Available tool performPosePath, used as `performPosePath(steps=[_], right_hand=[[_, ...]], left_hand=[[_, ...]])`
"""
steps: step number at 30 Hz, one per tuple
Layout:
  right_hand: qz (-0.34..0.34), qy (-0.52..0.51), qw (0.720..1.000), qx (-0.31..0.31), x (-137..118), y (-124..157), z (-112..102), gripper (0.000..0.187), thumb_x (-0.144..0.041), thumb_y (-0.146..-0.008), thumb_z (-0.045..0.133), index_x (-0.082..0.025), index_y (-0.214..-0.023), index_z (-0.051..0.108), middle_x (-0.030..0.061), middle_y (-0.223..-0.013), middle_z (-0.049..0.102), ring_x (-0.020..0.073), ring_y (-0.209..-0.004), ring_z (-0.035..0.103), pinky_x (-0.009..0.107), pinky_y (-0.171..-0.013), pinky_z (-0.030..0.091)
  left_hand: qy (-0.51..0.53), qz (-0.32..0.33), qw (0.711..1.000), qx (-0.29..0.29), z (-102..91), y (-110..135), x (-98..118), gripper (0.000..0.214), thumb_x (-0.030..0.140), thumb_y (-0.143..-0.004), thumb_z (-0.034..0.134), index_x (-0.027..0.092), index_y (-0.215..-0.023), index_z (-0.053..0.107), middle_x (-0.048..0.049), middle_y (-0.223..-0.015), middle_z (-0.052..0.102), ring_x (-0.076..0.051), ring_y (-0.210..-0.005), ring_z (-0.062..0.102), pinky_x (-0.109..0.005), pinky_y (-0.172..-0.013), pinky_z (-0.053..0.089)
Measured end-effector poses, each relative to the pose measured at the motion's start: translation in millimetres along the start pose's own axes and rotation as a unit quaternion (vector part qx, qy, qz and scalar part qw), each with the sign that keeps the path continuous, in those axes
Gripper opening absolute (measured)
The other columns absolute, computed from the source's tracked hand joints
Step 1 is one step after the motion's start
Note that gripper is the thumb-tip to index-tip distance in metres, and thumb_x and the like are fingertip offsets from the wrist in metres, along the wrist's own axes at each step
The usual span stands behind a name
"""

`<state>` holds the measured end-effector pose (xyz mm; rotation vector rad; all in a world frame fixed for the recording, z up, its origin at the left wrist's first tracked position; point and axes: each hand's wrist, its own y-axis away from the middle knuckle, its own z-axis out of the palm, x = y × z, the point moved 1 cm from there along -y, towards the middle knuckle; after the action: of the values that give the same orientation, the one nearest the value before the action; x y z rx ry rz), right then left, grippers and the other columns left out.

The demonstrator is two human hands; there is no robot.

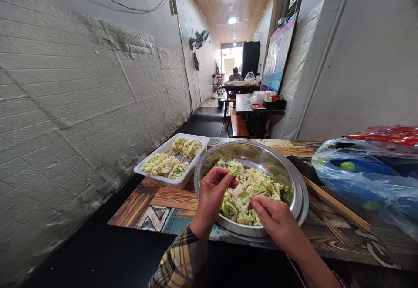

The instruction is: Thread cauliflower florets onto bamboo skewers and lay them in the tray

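Head view: white tray (pixel 165 181) at bench's (pixel 173 198) left edge; left hand (pixel 211 192) pinching a cauliflower floret (pixel 235 170) over the mid-bench steel bowl (pixel 277 162), presumably light, crumbly, best held by its stalk; right hand (pixel 276 219) apparently clamped on a thin skewer (pixel 295 270).

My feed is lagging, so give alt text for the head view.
The left hand pinches a cauliflower floret over a metal bowl of florets, the right hand nearby. A white tray of skewered cauliflower sits left on the patterned table; thin sticks and a clear plastic bag lie right.
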<state>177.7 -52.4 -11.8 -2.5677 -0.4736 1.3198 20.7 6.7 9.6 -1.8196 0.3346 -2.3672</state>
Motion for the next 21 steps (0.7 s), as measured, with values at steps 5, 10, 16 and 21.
performPosePath(steps=[5,10,16,21], right_hand=[[-0.013,0.01,1.0,-0.005,0,1,-4,0.033,-0.031,-0.095,0.035,-0.02,-0.066,0.045,-0.0021,-0.061,0.05,0.0129,-0.059,0.049,0.024,-0.056,0.035],[-0.024,0.039,0.999,-0.002,2,6,-11,0.027,-0.027,-0.096,0.036,-0.02,-0.077,0.054,-0.0001,-0.071,0.061,0.0144,-0.066,0.058,0.025,-0.063,0.038],[-0.037,0.047,0.998,-0.018,10,7,-18,0.026,-0.025,-0.096,0.037,-0.02,-0.08,0.057,0.0007,-0.072,0.064,0.0149,-0.068,0.061,0.026,-0.063,0.04],[-0.043,0.053,0.997,-0.03,15,7,-25,0.026,-0.024,-0.096,0.038,-0.02,-0.08,0.058,0.0007,-0.073,0.065,0.0148,-0.069,0.062,0.026,-0.064,0.041]], left_hand=[[-0.04,0.013,0.999,-0.029,-2.6,-3,2,0.015,0.027,-0.075,0.067,0.015,-0.077,0.058,0.0012,-0.06,0.062,-0.011,-0.056,0.058,-0.024,-0.058,0.046],[-0.083,0.007,0.995,-0.061,-3.8,-4,3,0.017,0.029,-0.075,0.067,0.015,-0.075,0.058,0.0015,-0.061,0.058,-0.011,-0.056,0.055,-0.022,-0.053,0.044],[-0.138,0.004,0.986,-0.094,-4.0,-4,1,0.016,0.03,-0.078,0.063,0.015,-0.077,0.059,0.0008,-0.062,0.056,-0.011,-0.057,0.054,-0.022,-0.054,0.043],[-0.182,0.015,0.974,-0.136,-6.4,-8,-3,0.015,0.029,-0.078,0.063,0.015,-0.076,0.06,0.0006,-0.063,0.055,-0.01,-0.058,0.052,-0.022,-0.055,0.041]])
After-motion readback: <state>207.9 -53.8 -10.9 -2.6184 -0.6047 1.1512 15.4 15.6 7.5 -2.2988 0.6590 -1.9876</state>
